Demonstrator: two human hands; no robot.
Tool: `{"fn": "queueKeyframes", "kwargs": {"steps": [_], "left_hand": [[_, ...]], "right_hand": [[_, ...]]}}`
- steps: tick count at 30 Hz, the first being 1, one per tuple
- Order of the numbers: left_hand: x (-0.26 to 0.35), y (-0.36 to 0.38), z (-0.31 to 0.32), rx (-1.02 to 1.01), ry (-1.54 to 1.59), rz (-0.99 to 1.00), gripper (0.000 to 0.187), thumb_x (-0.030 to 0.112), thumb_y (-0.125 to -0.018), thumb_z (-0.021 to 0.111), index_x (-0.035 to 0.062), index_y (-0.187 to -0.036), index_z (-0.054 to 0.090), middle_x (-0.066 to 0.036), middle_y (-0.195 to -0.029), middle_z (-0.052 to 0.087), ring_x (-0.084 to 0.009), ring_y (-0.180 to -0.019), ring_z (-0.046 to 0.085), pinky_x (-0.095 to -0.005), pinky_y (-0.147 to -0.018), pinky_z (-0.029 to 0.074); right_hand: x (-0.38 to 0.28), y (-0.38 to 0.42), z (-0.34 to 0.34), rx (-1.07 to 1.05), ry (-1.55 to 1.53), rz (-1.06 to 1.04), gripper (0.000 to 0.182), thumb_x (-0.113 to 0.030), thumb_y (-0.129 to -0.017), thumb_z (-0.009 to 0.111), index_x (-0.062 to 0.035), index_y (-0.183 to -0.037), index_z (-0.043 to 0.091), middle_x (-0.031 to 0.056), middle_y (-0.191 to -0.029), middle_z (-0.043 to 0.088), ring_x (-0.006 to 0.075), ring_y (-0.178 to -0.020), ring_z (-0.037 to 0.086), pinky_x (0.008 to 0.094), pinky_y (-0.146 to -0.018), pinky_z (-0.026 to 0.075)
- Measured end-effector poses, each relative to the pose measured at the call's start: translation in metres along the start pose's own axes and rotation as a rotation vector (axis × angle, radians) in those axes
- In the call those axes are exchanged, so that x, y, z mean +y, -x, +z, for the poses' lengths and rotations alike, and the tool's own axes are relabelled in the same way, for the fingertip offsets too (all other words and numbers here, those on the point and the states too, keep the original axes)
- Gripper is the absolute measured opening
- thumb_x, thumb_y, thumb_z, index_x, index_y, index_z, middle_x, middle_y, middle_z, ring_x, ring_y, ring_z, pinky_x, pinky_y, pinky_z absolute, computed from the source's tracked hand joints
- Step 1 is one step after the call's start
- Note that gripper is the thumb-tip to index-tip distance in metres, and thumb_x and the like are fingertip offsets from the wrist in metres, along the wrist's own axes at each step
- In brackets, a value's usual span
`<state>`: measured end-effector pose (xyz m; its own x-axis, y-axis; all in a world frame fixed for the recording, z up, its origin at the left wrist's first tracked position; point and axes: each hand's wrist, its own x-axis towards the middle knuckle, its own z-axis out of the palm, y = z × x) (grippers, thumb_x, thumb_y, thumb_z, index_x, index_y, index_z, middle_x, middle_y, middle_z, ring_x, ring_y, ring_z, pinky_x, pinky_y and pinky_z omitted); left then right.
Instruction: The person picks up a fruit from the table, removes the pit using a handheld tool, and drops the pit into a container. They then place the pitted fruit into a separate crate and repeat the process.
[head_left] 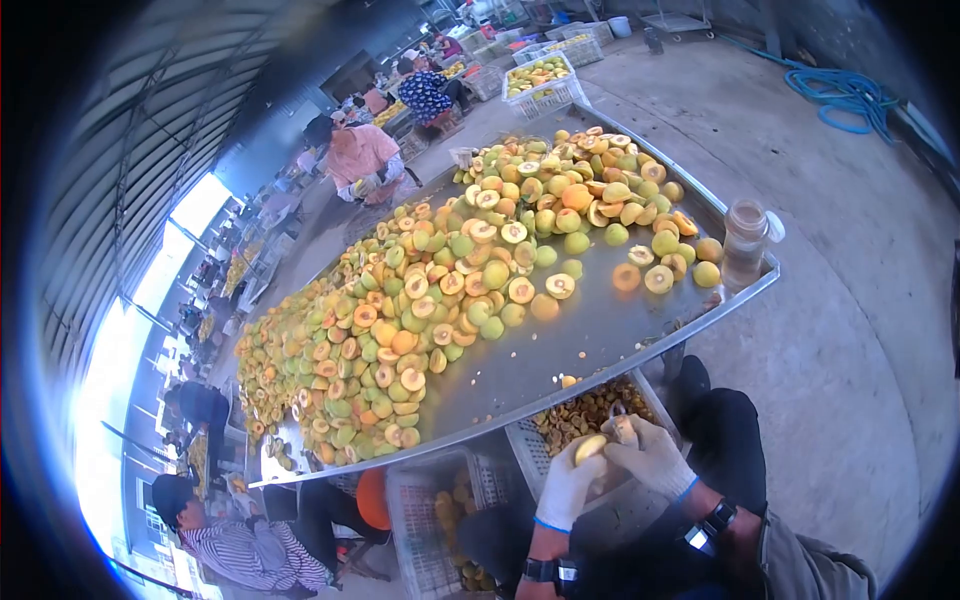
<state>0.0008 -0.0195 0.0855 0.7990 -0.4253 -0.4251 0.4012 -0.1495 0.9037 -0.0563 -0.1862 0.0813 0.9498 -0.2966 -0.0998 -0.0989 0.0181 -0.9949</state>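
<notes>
Both of my hands wear white gloves and are close together above a white crate point(527, 445) of brown pits and scraps, below the near edge of the metal table point(520, 375). My left hand point(572, 486) is closed on a yellow fruit piece point(590, 448). Just right of it, my right hand point(648, 457) has its fingers wrapped round a small tool point(618, 412), which is mostly hidden. Halved and whole yellow-green fruits point(420, 290) lie heaped over the table.
A clear jar point(743, 240) stands at the table's right corner. Another crate point(415, 520) is left of my legs. One person point(250, 550) sits at the lower left, another point(362, 155) across the table. A blue hose point(840, 90) lies on the floor.
</notes>
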Motion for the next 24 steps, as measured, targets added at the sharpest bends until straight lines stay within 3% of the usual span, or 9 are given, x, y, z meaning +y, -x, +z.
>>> {"fn": "queueKeyframes", "kwargs": {"steps": [4,6,9,11,12,14,18,22,24], "left_hand": [[-0.001,0.031,0.017,0.009,0.091,0.013,0.042,0.016,-0.096,0.061,-0.0001,-0.135,0.060,-0.007,-0.092,0.066,-0.0135,-0.068,0.063,-0.0263,-0.060,0.050],[-0.001,0.040,0.020,-0.028,0.180,-0.011,0.044,0.020,-0.098,0.060,0.0003,-0.137,0.058,-0.007,-0.092,0.066,-0.0142,-0.069,0.063,-0.0265,-0.060,0.050],[-0.018,0.040,0.025,-0.015,0.136,0.084,0.048,0.035,-0.105,0.052,0.0015,-0.139,0.057,-0.007,-0.091,0.066,-0.0147,-0.067,0.063,-0.0265,-0.057,0.049],[-0.034,0.035,0.026,0.001,0.349,0.082,0.061,0.051,-0.108,0.045,0.0030,-0.143,0.056,-0.005,-0.092,0.068,-0.0118,-0.064,0.061,-0.0242,-0.054,0.046],[-0.043,0.031,0.026,-0.008,0.352,0.059,0.061,0.051,-0.108,0.045,0.0030,-0.143,0.056,-0.005,-0.092,0.068,-0.0118,-0.064,0.061,-0.0242,-0.054,0.046],[-0.055,0.027,0.030,0.063,0.450,0.080,0.065,0.057,-0.109,0.037,0.0037,-0.140,0.059,-0.005,-0.090,0.068,-0.0114,-0.060,0.059,-0.0237,-0.050,0.042],[-0.035,0.037,0.043,0.166,0.426,0.117,0.058,0.051,-0.110,0.040,0.0028,-0.134,0.062,-0.004,-0.086,0.063,-0.0111,-0.058,0.056,-0.0225,-0.049,0.040],[-0.043,0.034,0.041,0.154,0.434,0.160,0.053,0.046,-0.110,0.043,0.0026,-0.133,0.062,-0.004,-0.090,0.064,-0.0103,-0.059,0.056,-0.0216,-0.050,0.040],[-0.045,0.029,0.043,0.222,0.370,0.218,0.051,0.044,-0.111,0.043,0.0025,-0.133,0.062,-0.005,-0.095,0.066,-0.0094,-0.060,0.056,-0.0207,-0.049,0.039]], "right_hand": [[-0.005,0.011,-0.005,-0.166,-0.110,0.169,0.031,-0.022,-0.089,0.077,-0.0012,-0.111,0.070,0.0094,-0.094,0.074,0.0142,-0.086,0.070,0.0322,-0.079,0.056],[0.004,0.011,-0.009,-0.172,-0.046,0.110,0.031,-0.022,-0.089,0.077,-0.0010,-0.110,0.070,0.0088,-0.093,0.074,0.0141,-0.085,0.070,0.0321,-0.078,0.056],[0.005,0.018,-0.009,-0.154,0.040,0.068,0.030,-0.022,-0.088,0.077,-0.0009,-0.109,0.070,0.0079,-0.091,0.074,0.0139,-0.084,0.070,0.0321,-0.078,0.057],[-0.006,0.025,-0.010,-0.124,0.056,0.096,0.027,-0.020,-0.088,0.078,-0.0013,-0.105,0.069,0.0075,-0.089,0.074,0.0139,-0.081,0.070,0.0319,-0.074,0.057],[-0.003,0.025,-0.008,-0.113,0.058,0.118,0.027,-0.020,-0.088,0.078,-0.0013,-0.105,0.069,0.0075,-0.089,0.074,0.0139,-0.081,0.070,0.0319,-0.074,0.057],[0.009,0.026,-0.006,-0.038,0.217,-0.127,0.025,-0.019,-0.088,0.077,-0.0014,-0.102,0.068,0.0079,-0.087,0.074,0.0133,-0.078,0.070,0.0310,-0.071,0.056],[-0.004,0.033,-0.004,-0.034,0.019,0.061,0.025,-0.020,-0.087,0.077,-0.0018,-0.101,0.068,0.0101,-0.081,0.070,0.0164,-0.073,0.070,0.0328,-0.068,0.056],[0.010,0.029,-0.001,0.001,0.183,-0.136,0.028,-0.024,-0.088,0.077,0.0001,-0.100,0.068,0.0109,-0.081,0.071,0.0171,-0.076,0.070,0.0344,-0.071,0.055],[0.010,0.031,-0.001,-0.001,0.227,-0.082,0.029,-0.024,-0.089,0.077,0.0005,-0.100,0.068,0.0120,-0.081,0.071,0.0180,-0.077,0.070,0.0353,-0.072,0.055]]}}
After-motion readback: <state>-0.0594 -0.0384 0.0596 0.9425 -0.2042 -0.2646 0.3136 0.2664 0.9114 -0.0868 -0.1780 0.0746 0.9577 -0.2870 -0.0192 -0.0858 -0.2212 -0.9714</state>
